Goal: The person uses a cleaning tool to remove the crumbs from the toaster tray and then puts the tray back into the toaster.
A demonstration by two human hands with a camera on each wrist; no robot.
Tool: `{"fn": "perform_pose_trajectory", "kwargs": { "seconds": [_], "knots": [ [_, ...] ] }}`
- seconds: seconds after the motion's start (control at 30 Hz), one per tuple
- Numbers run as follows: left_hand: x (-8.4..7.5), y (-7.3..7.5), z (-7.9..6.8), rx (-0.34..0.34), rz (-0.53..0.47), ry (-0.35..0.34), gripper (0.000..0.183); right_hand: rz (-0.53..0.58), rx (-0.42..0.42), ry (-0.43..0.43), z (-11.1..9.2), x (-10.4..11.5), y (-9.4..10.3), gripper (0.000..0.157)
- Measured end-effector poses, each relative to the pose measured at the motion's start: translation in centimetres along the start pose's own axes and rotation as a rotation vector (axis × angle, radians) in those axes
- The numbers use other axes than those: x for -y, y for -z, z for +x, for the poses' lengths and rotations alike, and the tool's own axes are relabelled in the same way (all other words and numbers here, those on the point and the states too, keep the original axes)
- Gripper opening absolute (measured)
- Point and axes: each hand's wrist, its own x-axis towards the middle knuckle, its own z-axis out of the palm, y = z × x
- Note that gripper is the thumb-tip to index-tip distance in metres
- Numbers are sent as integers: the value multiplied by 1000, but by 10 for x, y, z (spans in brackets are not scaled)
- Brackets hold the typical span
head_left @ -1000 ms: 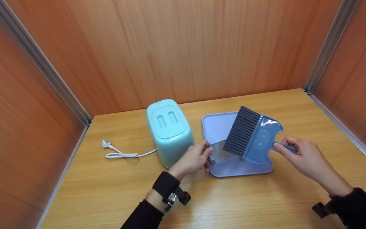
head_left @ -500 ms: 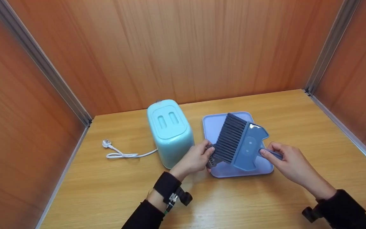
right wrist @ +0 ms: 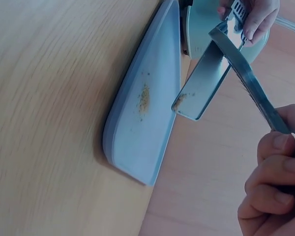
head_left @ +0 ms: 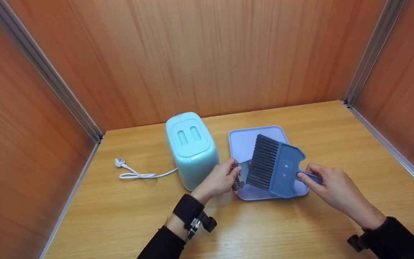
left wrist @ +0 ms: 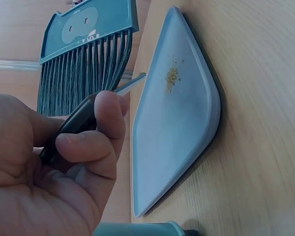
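My left hand [head_left: 221, 178] grips the dark end of a metal crumb tray [right wrist: 204, 86], held tilted over a light purple tray [head_left: 242, 145]. My right hand [head_left: 340, 187] holds a blue dustpan brush [head_left: 286, 169] by its handle, dark bristles pointing left. In the head view the bristles overlap most of the crumb tray. A few crumbs [right wrist: 180, 102] lie at the crumb tray's lower end in the right wrist view. Beneath, on the purple tray, is a small heap of brown crumbs [left wrist: 171, 78].
A light blue toaster [head_left: 192, 151] stands just left of my left hand. Its white cord [head_left: 138, 175] and plug lie further left on the wooden table [head_left: 120, 219]. Wood-grain panels [head_left: 221, 61] enclose the back and both sides.
The brush has moved left over the crumb tray, then slightly back right and lower, with its head turned more upright. My left hand and the crumb tray have stayed nearly in place.
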Motion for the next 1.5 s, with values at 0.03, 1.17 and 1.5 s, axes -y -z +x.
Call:
{"fn": "perform_pose_trajectory", "kwargs": {
  "seconds": [0.03,1.17,1.5],
  "knots": [
    [0,0,0,-1,3,-1,15,-17,-4,-1,0,-1,1,32],
    [0,-1,-1,14,-16,29,14,-198,-350,97,2,-32,26,29],
    [-1,0,-1,13,6,-5,14,-263,-294,127,-1,-37,22,26]
  ]
}}
